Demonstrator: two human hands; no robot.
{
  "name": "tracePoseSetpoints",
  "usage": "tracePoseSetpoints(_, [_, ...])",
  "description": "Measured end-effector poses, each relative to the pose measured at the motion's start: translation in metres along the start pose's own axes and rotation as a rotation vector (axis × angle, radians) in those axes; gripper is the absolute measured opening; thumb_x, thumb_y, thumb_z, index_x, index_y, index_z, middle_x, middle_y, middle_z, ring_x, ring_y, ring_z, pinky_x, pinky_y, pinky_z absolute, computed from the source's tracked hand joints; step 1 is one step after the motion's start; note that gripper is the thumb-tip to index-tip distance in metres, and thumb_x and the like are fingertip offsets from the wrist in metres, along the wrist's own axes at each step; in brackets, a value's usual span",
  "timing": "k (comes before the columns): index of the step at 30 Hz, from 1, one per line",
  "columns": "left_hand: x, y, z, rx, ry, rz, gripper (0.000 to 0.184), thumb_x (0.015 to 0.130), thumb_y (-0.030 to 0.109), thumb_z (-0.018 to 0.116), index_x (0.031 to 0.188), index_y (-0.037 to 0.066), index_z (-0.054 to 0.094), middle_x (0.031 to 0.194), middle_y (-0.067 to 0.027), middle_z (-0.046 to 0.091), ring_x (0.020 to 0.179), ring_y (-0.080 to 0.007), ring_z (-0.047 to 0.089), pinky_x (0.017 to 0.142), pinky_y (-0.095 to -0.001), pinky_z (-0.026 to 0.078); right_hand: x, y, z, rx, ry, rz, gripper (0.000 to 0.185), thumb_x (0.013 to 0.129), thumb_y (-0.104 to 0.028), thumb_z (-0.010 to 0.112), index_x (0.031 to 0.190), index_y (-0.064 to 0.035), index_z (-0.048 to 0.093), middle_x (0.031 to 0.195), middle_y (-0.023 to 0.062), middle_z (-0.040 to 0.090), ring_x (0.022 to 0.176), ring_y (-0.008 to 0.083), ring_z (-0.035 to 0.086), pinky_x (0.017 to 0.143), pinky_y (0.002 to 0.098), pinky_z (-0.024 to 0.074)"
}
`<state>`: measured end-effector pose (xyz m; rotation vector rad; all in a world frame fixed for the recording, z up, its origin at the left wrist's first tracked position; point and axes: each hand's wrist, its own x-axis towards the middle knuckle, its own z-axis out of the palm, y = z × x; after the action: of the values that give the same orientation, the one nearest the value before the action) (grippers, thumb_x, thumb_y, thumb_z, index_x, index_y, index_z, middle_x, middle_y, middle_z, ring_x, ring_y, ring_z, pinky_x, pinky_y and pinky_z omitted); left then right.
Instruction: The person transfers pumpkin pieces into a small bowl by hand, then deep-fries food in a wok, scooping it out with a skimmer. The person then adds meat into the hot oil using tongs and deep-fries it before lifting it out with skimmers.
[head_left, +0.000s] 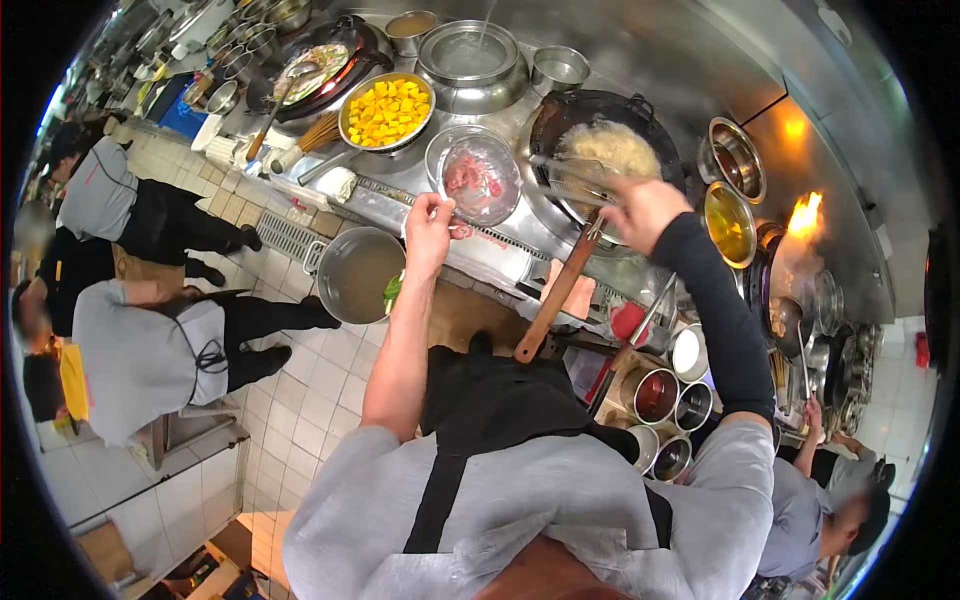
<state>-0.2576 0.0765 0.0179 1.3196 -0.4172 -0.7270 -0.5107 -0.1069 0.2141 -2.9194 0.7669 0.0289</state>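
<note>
My left hand (428,235) grips the near rim of a clear bowl (487,205) with pink raw meat (472,177) inside. To the right of the bowl, a wok (550,125) holds pale, bubbling, frothy oil (610,148). My right hand (645,212) reaches over the wok's near side, its fingers curled around thin utensils that are blurred, so I cannot tell exactly what they are. A long wooden handle (560,292) slants from the wok's near edge toward my apron.
A bowl of yellow cubes (388,113) stands left of the clear bowl. Below it is a large pot (357,275) of cloudy liquid. Sauce containers (656,394) are at lower right. Flames (804,216) rise farther right. Co-workers (150,350) stand left, another (805,510) at lower right.
</note>
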Motion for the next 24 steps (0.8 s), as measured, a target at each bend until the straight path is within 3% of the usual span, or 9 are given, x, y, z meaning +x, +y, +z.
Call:
tracePoseSetpoints(4, [0.002,0.001,0.014,-0.009,-0.061,-0.001,0.013,0.098,0.012,0.060,0.099,0.001,0.054,0.087,-0.0074,0.060,0.068,-0.0148,0.065,0.051,-0.0259,0.054,0.014,-0.020,0.027,-0.184,-0.115,-0.007,0.030,0.086,-0.026,0.066,0.100,-0.0002,0.062,0.089,0.0225,0.068,0.084,0.0395,0.069,0.077,0.0492,0.0562])
tracePoseSetpoints(9, [0.005,-0.011,0.011,-0.056,-0.084,-0.025,0.011,0.099,0.011,0.059,0.099,0.001,0.054,0.084,-0.0072,0.062,0.066,-0.0154,0.066,0.056,-0.0274,0.059,0.009,-0.015,0.014,-0.026,-0.026,-0.004,0.027,0.088,-0.026,0.064,0.096,0.0000,0.063,0.085,0.0234,0.068,0.084,0.0407,0.068,0.076,0.0496,0.0551])
tracePoseSetpoints(15, [0.002,-0.011,0.012,-0.179,-0.109,-0.049,0.011,0.099,0.011,0.058,0.099,0.001,0.053,0.083,-0.0071,0.062,0.069,-0.0153,0.066,0.056,-0.0274,0.059,0.010,-0.010,0.033,-0.030,-0.055,-0.025,0.025,0.089,-0.025,0.063,0.094,-0.0011,0.064,0.080,0.0238,0.068,0.083,0.0412,0.068,0.076,0.0501,0.0545])
tracePoseSetpoints(21, [0.004,-0.014,0.009,-0.085,-0.075,-0.077,0.013,0.099,0.013,0.058,0.098,0.001,0.053,0.082,-0.0077,0.062,0.067,-0.0151,0.065,0.052,-0.0272,0.056,-0.003,-0.007,0.007,0.007,-0.004,-0.009,0.025,0.088,-0.025,0.064,0.099,-0.0026,0.066,0.079,0.0241,0.067,0.081,0.0422,0.067,0.075,0.0504,0.0549])
tracePoseSetpoints(24, [0.002,-0.007,0.019,-0.001,-0.078,0.008,0.013,0.098,0.012,0.059,0.098,0.001,0.053,0.083,-0.0078,0.060,0.066,-0.0158,0.065,0.051,-0.0272,0.055,-0.002,-0.013,0.002,-0.069,-0.042,0.013,0.025,0.087,-0.024,0.065,0.098,-0.0015,0.066,0.080,0.0227,0.068,0.081,0.0415,0.068,0.075,0.0495,0.0556])
